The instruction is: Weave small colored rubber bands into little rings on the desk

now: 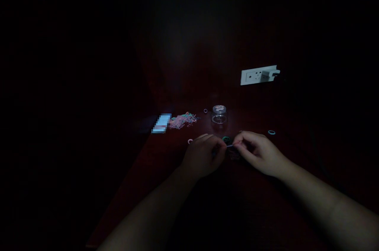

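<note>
Between my two hands stretches a thin pale purple band (230, 146), perhaps an elastic hair band. My left hand (204, 154) pinches its left end with thumb and forefinger. At the other end, the fingertips of my right hand (256, 150) are closed on it too. Just behind the band lies a green ring-shaped band (226, 139) on the dark red table (166, 172). A pink ring-shaped band (190, 141) lies beside my left hand, partly covered by it. Dim light hides the finer details of the fingers.
A clear lidded jar (219, 118) stands behind my hands. Left of it lies a pile of small colourful bands (183, 121) beside a lit phone-like screen (161, 123). One teal band (271, 132) lies to the right. A wall socket (254, 75) holds a plugged-in adapter.
</note>
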{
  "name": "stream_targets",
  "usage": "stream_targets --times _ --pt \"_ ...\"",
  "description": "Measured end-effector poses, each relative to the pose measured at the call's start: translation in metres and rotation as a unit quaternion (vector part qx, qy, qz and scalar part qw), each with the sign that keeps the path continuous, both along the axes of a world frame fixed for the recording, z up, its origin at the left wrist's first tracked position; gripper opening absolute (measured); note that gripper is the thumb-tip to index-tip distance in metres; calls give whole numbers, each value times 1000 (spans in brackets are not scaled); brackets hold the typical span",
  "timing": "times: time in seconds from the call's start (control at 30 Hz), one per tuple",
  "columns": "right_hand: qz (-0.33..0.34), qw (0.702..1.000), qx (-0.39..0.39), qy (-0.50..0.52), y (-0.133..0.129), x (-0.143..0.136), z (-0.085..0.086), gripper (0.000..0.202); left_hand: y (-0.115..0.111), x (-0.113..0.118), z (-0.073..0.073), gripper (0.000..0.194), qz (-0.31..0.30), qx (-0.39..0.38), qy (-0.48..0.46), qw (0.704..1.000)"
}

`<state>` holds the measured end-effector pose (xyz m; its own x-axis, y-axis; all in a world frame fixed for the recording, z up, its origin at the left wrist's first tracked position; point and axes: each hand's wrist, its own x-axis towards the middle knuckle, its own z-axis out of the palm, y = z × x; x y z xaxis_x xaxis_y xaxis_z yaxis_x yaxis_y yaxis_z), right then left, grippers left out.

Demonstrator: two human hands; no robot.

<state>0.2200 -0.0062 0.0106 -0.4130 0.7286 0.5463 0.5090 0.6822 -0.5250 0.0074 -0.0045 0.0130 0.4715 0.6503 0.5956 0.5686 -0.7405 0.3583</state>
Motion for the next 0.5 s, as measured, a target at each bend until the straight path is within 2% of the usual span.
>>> stream_targets --times 0.3,0.4,0.5 --pt "-9 1000 -1 -1 2 2 2 17 0 0 1 10 -1 2 3 1000" --pt "-33 999 -7 -2 8 16 7 18 0 0 0 11 11 6 4 1000" --pt "-90 993 -77 -9 19 38 12 23 1 -2 -2 13 20 7 7 1000"
